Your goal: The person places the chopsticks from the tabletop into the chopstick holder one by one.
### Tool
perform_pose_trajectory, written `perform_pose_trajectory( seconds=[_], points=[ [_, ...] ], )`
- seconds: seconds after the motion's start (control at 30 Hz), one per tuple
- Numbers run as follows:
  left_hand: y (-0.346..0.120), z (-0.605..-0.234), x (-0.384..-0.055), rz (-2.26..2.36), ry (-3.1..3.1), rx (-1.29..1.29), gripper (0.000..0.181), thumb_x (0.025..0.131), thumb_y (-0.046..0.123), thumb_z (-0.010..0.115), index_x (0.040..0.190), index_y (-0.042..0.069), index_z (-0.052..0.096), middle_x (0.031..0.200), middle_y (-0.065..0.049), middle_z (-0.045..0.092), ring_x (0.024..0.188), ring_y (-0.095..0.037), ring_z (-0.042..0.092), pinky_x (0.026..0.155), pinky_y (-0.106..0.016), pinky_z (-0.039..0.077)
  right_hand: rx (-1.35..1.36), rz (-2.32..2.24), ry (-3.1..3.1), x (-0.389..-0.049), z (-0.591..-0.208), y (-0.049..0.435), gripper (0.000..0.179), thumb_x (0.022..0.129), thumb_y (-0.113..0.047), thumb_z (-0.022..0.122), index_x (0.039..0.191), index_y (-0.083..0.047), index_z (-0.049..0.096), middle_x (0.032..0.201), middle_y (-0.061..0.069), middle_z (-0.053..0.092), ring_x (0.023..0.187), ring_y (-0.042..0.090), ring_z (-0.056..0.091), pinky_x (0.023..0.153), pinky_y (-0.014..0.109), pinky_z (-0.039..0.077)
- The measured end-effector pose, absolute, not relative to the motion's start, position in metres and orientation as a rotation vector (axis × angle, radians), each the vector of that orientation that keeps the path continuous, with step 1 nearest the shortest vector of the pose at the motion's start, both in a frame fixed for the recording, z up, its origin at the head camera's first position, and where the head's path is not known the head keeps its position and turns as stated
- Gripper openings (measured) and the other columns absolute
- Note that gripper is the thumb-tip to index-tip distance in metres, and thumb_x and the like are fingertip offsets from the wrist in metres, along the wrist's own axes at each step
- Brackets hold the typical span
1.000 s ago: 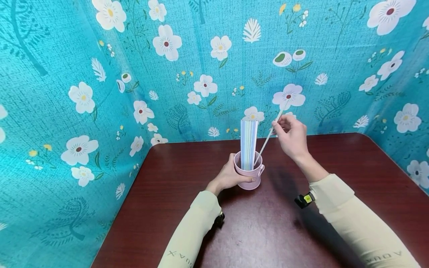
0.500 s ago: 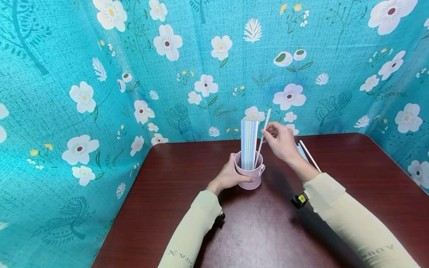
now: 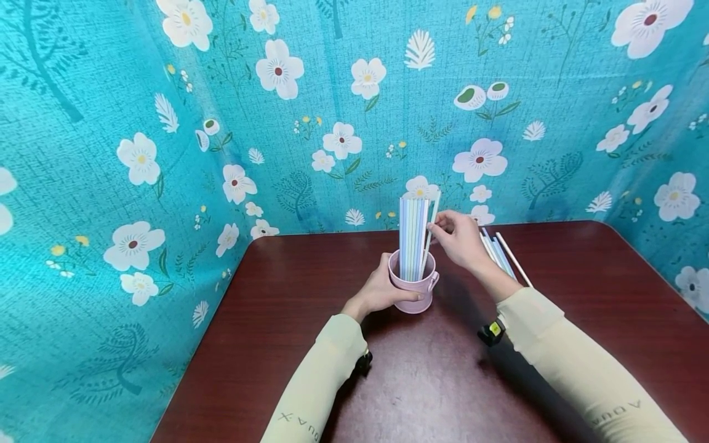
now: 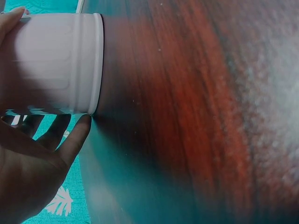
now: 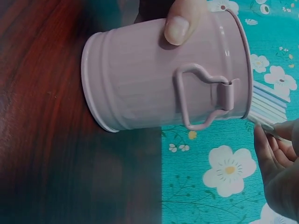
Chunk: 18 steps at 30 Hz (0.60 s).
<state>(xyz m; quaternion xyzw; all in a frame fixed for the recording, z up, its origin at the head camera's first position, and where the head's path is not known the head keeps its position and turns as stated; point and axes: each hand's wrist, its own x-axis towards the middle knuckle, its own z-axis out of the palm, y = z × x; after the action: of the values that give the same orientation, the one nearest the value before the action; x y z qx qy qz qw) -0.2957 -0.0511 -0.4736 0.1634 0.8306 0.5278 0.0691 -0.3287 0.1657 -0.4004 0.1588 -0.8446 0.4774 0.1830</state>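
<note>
A pink metal bucket (image 3: 414,305) with a small side handle stands upright on the table. Around its side, my left hand (image 3: 379,290) grips it, thumb at the front; the left wrist view shows the fingers against the bucket's wall (image 4: 51,60). Several pastel straws (image 3: 412,240) stand in the bucket in a tight bundle. My right hand (image 3: 461,239) pinches a pale straw (image 3: 436,206) between thumb and fingers. That straw leans slightly at the bundle's right, its lower part inside the bucket. In the right wrist view, the bucket's handle (image 5: 183,102) hangs down and the straws (image 5: 271,100) jut from the rim.
Several more straws (image 3: 501,255), blue and white, lie on the dark red wooden table (image 3: 288,320) behind my right wrist, partly hidden by it. A teal flowered cloth (image 3: 310,123) hangs along the table's back and left side.
My right hand has moved left and slightly down, bringing the pale straw from a slant to nearly upright beside the bundle. The straws lying on the table have come into view. My left hand stays put.
</note>
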Motion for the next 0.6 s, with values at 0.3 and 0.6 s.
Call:
perform_pose_trajectory(
  seconds=[0.3,0.6],
  points=[
    [-0.0512,-0.4742,-0.2972,1.572,2.522,0.495,0.097,0.066,0.026,0.097,0.142,0.019,0.037,0.130,0.005,0.061,0.116,-0.011,0.059,0.103,-0.031,0.045,0.480,1.457,-2.418,-0.3337,-0.4088,0.1676,0.016,0.100,-0.013,0.068,0.103,0.003,0.069,0.093,0.023,0.074,0.078,0.037,0.073,0.064,0.020,0.053],
    [-0.0518,-0.4719,-0.2940,1.593,2.487,0.481,0.095,0.066,0.028,0.097,0.141,0.022,0.039,0.131,0.006,0.060,0.117,-0.010,0.058,0.103,-0.032,0.044,0.555,1.477,-2.441,-0.3303,-0.4088,0.1647,0.014,0.098,-0.009,0.070,0.103,0.004,0.069,0.091,0.019,0.073,0.076,0.034,0.074,0.065,0.027,0.057]
  ],
)
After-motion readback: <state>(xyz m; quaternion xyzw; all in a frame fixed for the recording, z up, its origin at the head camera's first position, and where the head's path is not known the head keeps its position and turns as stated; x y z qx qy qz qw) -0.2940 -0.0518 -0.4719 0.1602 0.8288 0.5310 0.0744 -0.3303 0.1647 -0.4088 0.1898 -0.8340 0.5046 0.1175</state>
